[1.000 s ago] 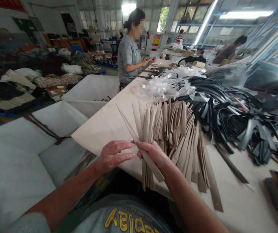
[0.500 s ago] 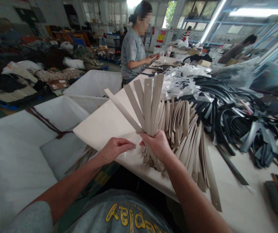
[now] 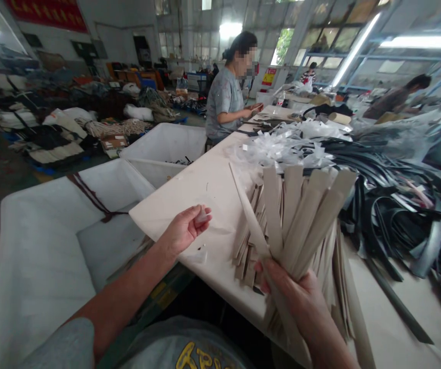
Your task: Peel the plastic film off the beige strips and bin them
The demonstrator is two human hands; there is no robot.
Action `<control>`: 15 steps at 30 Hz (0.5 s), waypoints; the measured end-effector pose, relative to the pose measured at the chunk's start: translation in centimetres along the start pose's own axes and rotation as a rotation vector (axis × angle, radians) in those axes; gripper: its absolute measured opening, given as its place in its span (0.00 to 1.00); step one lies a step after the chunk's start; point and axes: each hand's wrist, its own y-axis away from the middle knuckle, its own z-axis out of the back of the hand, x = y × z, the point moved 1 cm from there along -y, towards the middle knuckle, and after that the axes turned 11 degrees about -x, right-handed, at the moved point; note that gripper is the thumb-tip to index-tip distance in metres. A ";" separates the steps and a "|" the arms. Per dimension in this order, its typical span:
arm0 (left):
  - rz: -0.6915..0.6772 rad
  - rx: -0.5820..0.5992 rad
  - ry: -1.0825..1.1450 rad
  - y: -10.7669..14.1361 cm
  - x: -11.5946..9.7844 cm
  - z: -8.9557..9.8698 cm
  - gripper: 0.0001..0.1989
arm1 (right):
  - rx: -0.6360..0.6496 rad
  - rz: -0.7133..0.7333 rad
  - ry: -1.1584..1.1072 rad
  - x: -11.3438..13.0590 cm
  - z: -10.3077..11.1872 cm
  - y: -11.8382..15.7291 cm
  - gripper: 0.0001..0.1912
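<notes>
A fan of tapered beige strips [image 3: 301,225] is gripped firmly in the right hand [image 3: 297,302], long axes running forward from the grip. The left hand [image 3: 182,233] is held apart, half-curled (any held item cannot be confirmed).

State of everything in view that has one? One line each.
Left hand: raised over the table, fingers loosely curled.
Right hand: gripping a fanned bundle of beige strips.
Loose beige strips: piled on the table.
Black strips: tangled in a heap.
Clear plastic scraps: loose heap.
White bin: open-topped, dark bits inside.
Co-worker: standing at the table, hands raised.
</notes>
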 end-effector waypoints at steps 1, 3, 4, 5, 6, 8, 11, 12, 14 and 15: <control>0.013 -0.016 0.021 -0.1 -0.1 -0.2 0.04 | -0.008 -0.005 0.011 -0.5 0.4 0.5 0.22; 0.025 -0.036 0.031 -0.3 0.0 -0.6 0.04 | -0.044 -0.031 0.026 -1.1 0.9 1.0 0.24; 0.018 -0.028 0.021 -0.2 0.2 -0.8 0.03 | -0.059 -0.052 0.024 -1.2 0.9 1.0 0.25; -0.004 -0.001 -0.003 0.0 0.4 -1.0 0.04 | -0.061 -0.072 0.003 -1.3 0.8 0.8 0.26; -0.040 0.043 -0.044 0.3 0.6 -1.2 0.06 | -0.050 -0.088 -0.039 -1.2 0.5 0.4 0.27; -0.152 0.144 -0.170 1.2 1.3 -1.5 0.12 | 0.023 -0.121 -0.132 -1.0 -0.5 -0.8 0.29; -0.301 0.252 -0.377 2.2 2.8 -1.6 0.19 | 0.142 -0.133 -0.207 -0.8 -3.1 -3.2 0.25; -0.312 0.282 -0.429 2.2 3.5 -1.5 0.21 | 0.176 -0.113 -0.222 -0.9 -4.1 -4.0 0.24; -0.292 0.338 -0.498 1.8 4.7 -1.1 0.24 | 0.212 -0.073 -0.249 -1.0 -6.0 -5.7 0.23; -0.274 0.358 -0.514 1.4 5.2 -0.9 0.26 | 0.193 -0.073 -0.243 -1.2 -6.8 -6.5 0.21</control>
